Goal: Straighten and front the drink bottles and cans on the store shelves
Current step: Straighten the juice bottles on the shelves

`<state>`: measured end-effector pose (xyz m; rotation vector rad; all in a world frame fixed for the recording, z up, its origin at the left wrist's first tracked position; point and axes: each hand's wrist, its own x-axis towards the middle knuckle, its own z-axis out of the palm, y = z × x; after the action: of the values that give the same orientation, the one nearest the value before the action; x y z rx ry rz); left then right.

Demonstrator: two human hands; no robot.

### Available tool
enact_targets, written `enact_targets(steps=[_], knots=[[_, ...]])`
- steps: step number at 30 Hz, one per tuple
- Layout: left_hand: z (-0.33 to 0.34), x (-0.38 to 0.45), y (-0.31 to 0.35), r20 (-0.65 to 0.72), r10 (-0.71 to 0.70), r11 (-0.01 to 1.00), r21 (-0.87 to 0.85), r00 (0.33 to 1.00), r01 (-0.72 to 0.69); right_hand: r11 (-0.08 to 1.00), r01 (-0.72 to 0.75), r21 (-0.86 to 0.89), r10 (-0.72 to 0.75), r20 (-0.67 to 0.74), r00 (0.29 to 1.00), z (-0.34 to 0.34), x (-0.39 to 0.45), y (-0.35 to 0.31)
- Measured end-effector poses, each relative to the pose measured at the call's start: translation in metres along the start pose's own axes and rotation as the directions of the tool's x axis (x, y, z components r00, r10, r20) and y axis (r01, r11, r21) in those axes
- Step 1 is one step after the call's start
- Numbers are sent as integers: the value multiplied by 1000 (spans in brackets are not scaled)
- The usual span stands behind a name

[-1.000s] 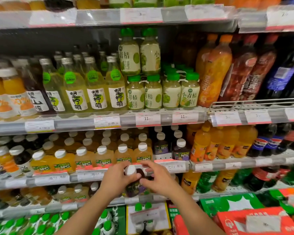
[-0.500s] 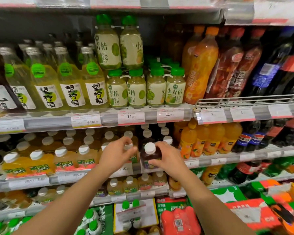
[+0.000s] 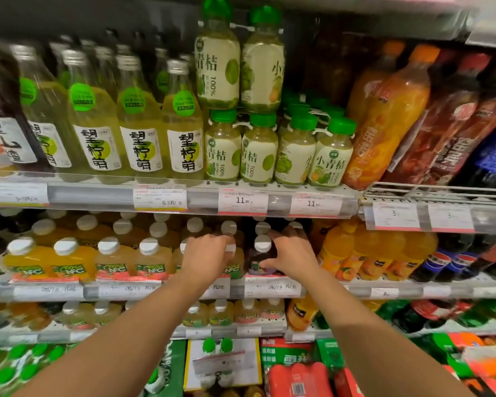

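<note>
On the middle shelf (image 3: 161, 290) stands a row of small white-capped NFC juice bottles (image 3: 112, 262). My right hand (image 3: 292, 256) grips a dark purple juice bottle (image 3: 259, 263) with a white cap, standing at the shelf's front edge. My left hand (image 3: 209, 257) curls round the neighbouring yellow juice bottle (image 3: 235, 266) just left of it, covering most of that bottle. Both forearms reach up from the bottom of the view.
The shelf above carries tall lemon drink bottles (image 3: 141, 133) and green-capped lime juice bottles (image 3: 258, 150), some stacked two high. Orange soda bottles (image 3: 364, 253) and cola bottles (image 3: 453, 259) stand to the right. Price tags (image 3: 242, 202) line the shelf edges. Lower shelves hold more bottles and red packs (image 3: 298, 379).
My right hand has carried the dark bottle up from the lower shelf level onto the middle shelf's front. My left hand moved up to the neighbouring bottle. The view has come closer.
</note>
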<state>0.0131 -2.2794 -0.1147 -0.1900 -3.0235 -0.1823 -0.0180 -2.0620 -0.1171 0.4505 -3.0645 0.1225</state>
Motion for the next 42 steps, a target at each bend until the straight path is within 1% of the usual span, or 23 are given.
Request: enact_targets(steps=[2, 6, 11, 14, 19, 21, 24, 26, 29, 31, 33, 36, 42], knots=[[1, 2, 0, -7, -1, 1000, 6, 1000, 1, 999, 8, -35, -8, 10, 1000, 0, 0, -1], [2, 5, 0, -1, -3, 1000, 3, 1000, 3, 985, 61, -164, -51, 65, 997, 0, -1, -2], [2, 11, -1, 38, -22, 1000, 19, 999, 22, 983, 48, -180, -28, 111, 993, -8, -1, -6], [2, 11, 0, 36, -13, 1000, 18, 999, 12, 988, 40, -152, -20, 130, 991, -11, -4, -1], [-4, 13, 7, 67, -3, 998, 65, 998, -1, 996, -46, -78, 46, 6, 999, -14, -24, 31], [-7, 13, 20, 32, 29, 996, 82, 999, -32, 995, -76, -61, 74, -22, 997, -16, -29, 42], [-6, 13, 52, -31, 123, 990, 75, 992, -120, 994, -94, -55, 94, 9, 995, -18, -29, 43], [-2, 15, 70, -13, 154, 985, 75, 988, -153, 992, -124, -38, 126, 61, 990, -20, -28, 41], [6, 22, 80, 86, 130, 987, 79, 988, -137, 987, -156, -28, 158, 88, 984, -20, -22, 43], [10, 25, 80, 118, 92, 992, 73, 989, -101, 989, -148, -25, 150, 90, 985, -19, -21, 44], [13, 27, 80, 109, 66, 995, 67, 992, -74, 990, -143, 5, 142, 90, 986, -18, -21, 45], [11, 30, 82, 112, 69, 993, 85, 991, -78, 986, -157, 58, 152, 77, 985, -15, -19, 49], [12, 33, 85, 140, 16, 997, 71, 990, -26, 979, -171, 110, 174, -19, 985, -7, -21, 49]])
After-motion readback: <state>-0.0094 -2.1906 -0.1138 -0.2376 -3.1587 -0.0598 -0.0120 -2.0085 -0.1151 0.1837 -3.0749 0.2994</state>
